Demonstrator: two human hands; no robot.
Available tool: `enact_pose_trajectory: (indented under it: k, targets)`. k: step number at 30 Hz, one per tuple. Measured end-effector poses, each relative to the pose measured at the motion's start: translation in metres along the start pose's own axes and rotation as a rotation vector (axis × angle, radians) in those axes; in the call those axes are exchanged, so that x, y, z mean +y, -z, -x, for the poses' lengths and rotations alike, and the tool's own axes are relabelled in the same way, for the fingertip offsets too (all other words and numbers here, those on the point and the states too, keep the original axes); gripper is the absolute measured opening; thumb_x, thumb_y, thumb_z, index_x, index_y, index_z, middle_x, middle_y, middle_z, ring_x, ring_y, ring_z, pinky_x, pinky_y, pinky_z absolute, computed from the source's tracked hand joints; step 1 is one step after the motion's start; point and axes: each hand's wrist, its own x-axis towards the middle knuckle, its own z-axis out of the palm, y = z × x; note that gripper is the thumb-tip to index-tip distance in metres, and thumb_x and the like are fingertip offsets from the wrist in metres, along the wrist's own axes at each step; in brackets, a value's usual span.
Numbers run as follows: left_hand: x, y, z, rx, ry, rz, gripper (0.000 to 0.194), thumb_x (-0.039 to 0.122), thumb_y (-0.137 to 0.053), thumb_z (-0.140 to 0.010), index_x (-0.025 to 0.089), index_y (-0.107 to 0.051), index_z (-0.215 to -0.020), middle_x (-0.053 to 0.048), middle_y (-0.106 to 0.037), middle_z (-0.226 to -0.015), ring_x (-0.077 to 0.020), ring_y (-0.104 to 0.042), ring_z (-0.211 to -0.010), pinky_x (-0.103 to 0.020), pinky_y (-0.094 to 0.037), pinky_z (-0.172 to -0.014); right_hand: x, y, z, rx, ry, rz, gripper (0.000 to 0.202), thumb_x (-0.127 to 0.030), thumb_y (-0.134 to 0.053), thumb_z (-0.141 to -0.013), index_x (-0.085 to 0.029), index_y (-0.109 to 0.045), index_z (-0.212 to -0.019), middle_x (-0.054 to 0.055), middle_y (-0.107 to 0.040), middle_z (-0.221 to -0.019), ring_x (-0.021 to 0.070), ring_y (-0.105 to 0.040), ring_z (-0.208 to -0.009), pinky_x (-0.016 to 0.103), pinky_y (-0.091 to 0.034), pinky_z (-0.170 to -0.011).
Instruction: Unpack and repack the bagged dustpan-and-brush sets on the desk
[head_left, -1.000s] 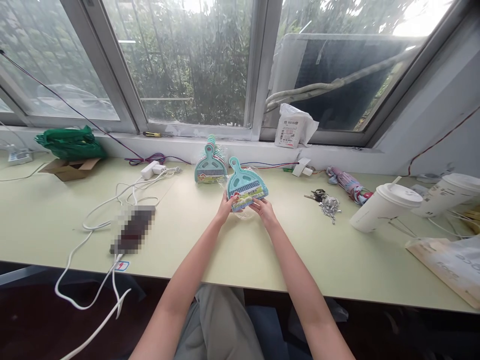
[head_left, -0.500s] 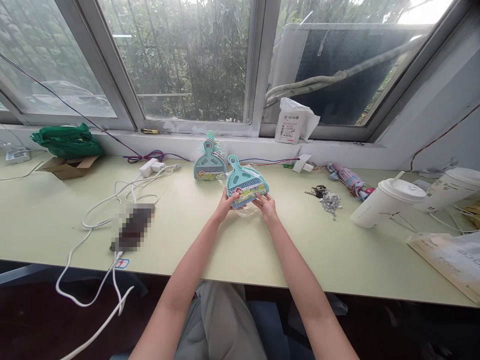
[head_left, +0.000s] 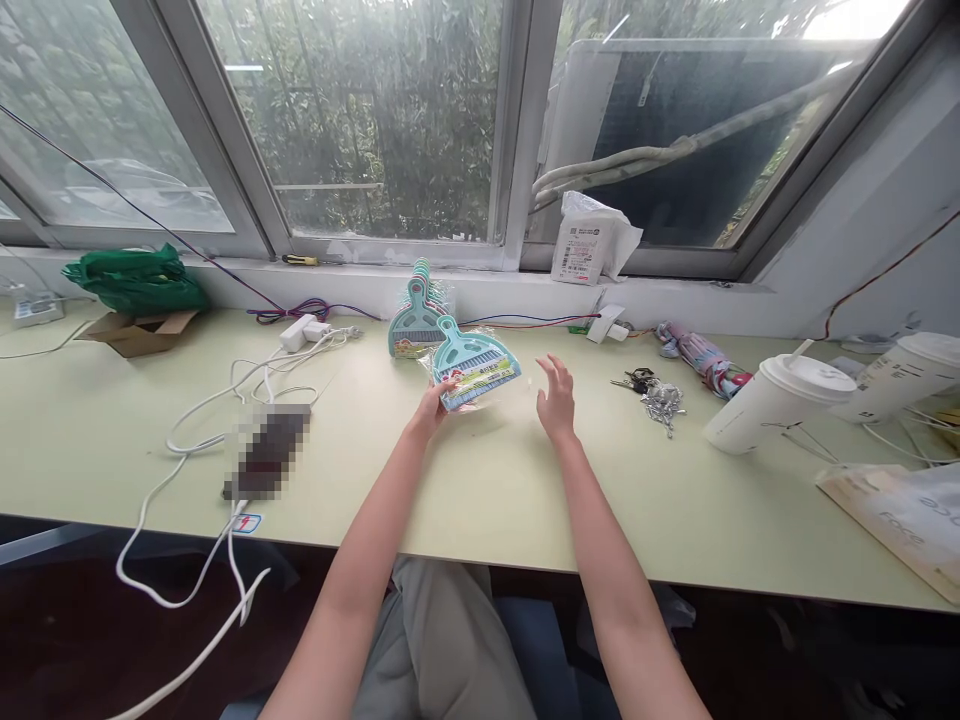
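Note:
A teal dustpan-and-brush set [head_left: 477, 368] in clear plastic, with a printed label across it, is tilted above the pale green table [head_left: 480, 500]. My left hand [head_left: 430, 408] grips its lower left corner, thumb over the front. To its right, my right hand [head_left: 556, 396] is raised with its fingers apart and holds nothing. Behind the held set, a row of similar wrapped sets [head_left: 415, 318] stands against the wall below the window, partly overlapped by it.
White cables and a charger [head_left: 298, 333] lie left, beside a blurred dark object [head_left: 270, 452]. A green bag [head_left: 139, 280] sits on a cardboard box. Keys [head_left: 658, 398], a folded umbrella [head_left: 697, 360], white cups [head_left: 780, 400] and a paper bag [head_left: 900, 520] are right.
My right hand has let go of the wrapped set and moved right, its fingers now spread. The set has shifted slightly left in my left hand.

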Motion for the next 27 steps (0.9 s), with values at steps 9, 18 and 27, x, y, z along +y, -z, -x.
enact_pose_trajectory:
  k: [9,18,27]
  targets:
    - [0.000,0.014,-0.001,-0.102,0.120,-0.078,0.060,0.028,-0.067,-0.072,0.017,-0.045,-0.128,-0.014,-0.066,-0.111,-0.0259,-0.070,-0.079,-0.037,-0.059,-0.067,-0.002,-0.008,0.001,-0.207,0.117,-0.093,0.015,-0.021,-0.069,-0.076,-0.034,-0.074,-0.082,-0.004,-0.069,-0.111,0.0204,-0.050,-0.120,0.045,-0.027,-0.112]
    - [0.004,0.015,0.004,-0.305,0.134,-0.218,0.057,0.031,-0.067,-0.076,0.017,-0.042,-0.125,-0.013,-0.064,-0.113,-0.0180,-0.068,-0.068,-0.034,-0.059,-0.063,0.006,-0.009,0.002,-0.134,0.250,0.097,0.025,-0.029,-0.053,-0.087,-0.032,-0.071,-0.104,-0.001,-0.059,-0.129,0.0202,-0.050,-0.121,0.042,-0.038,-0.104]
    - [0.004,0.012,0.007,-0.383,0.087,-0.343,0.068,0.043,-0.065,-0.078,0.023,-0.034,-0.135,-0.013,-0.060,-0.121,-0.0156,-0.067,-0.064,-0.031,-0.057,-0.058,0.025,-0.011,-0.004,-0.209,-0.217,-0.221,0.070,-0.031,-0.064,-0.073,-0.024,-0.041,-0.140,0.012,-0.051,-0.137,0.0196,-0.064,-0.095,0.037,-0.052,-0.085]
